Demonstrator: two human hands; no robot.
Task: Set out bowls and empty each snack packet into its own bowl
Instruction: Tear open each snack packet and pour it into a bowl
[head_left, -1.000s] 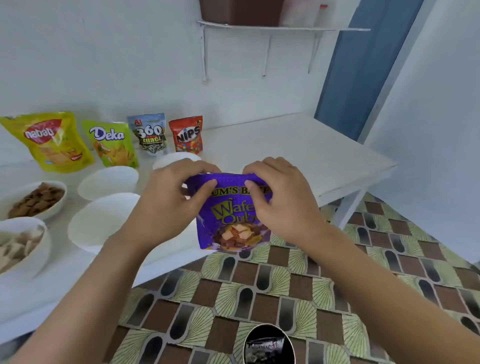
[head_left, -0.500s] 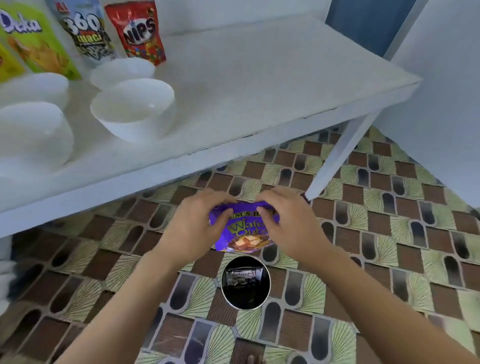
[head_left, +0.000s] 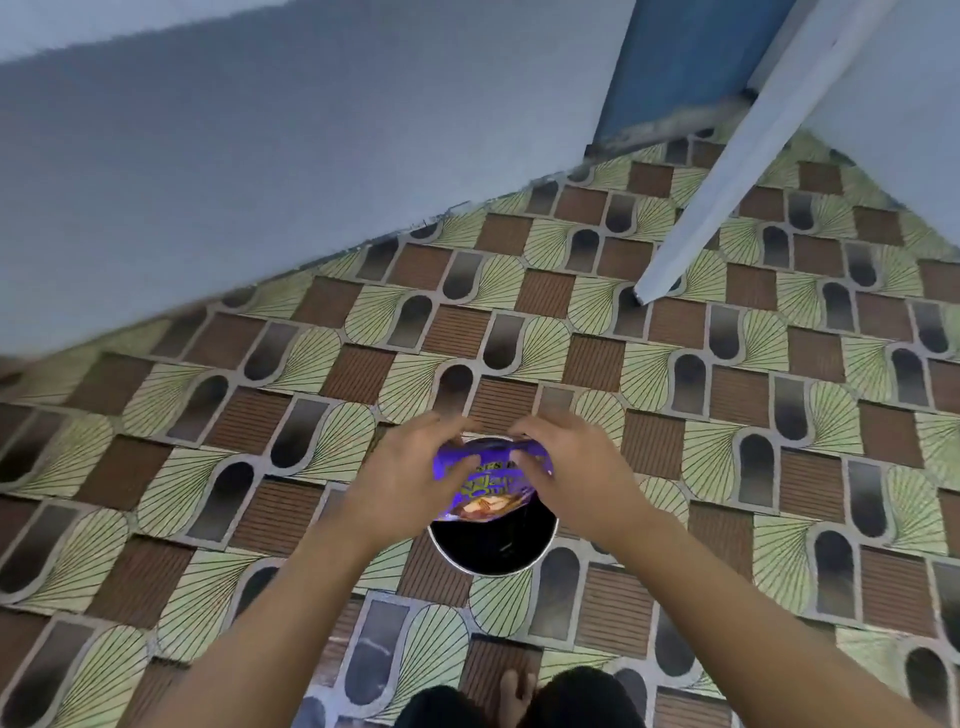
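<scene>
Here, a person's left hand (head_left: 410, 467) and right hand (head_left: 576, 473) each pinch the top edge of a purple wafer packet (head_left: 485, 488), fingers curled over its upper corners. The packet is held directly over a round black bin (head_left: 493, 551) on the patterned floor (head_left: 779, 415). A white table (head_left: 260, 156) fills the upper left; its leg (head_left: 727, 171) slants down at right.
</scene>
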